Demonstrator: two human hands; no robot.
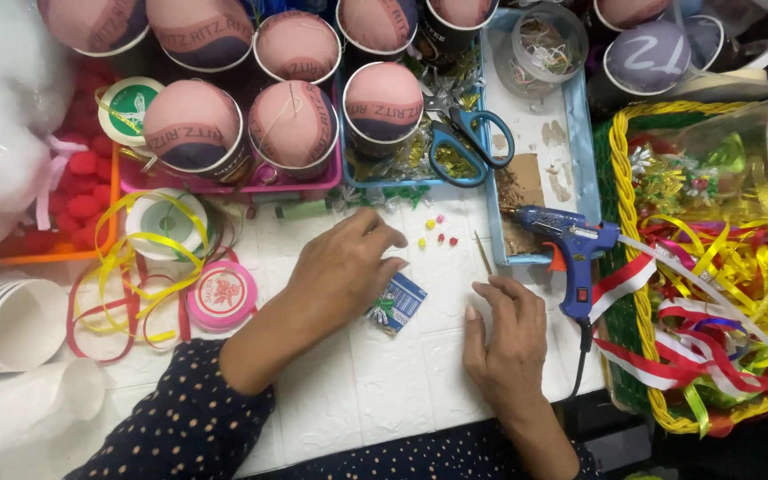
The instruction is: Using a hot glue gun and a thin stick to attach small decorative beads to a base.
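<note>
The left hand [344,258] lies knuckles up on the white counter [375,382], fingers curled over the edge of a small blue packet [397,302], touching it; whether it truly grips it I cannot tell. The right hand [504,333] rests flat just beside it, loosely open, holding nothing. A few tiny coloured beads [436,233] sit just beyond the left fingertips. Further right lies a blue glue gun [571,249]; blue scissors [468,142] rest in the tray behind.

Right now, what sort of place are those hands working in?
Probably a home craft table: a blue glue gun, scissors, a yellow basket of ribbons, and paper cups topped with pink balloon skins.
</note>
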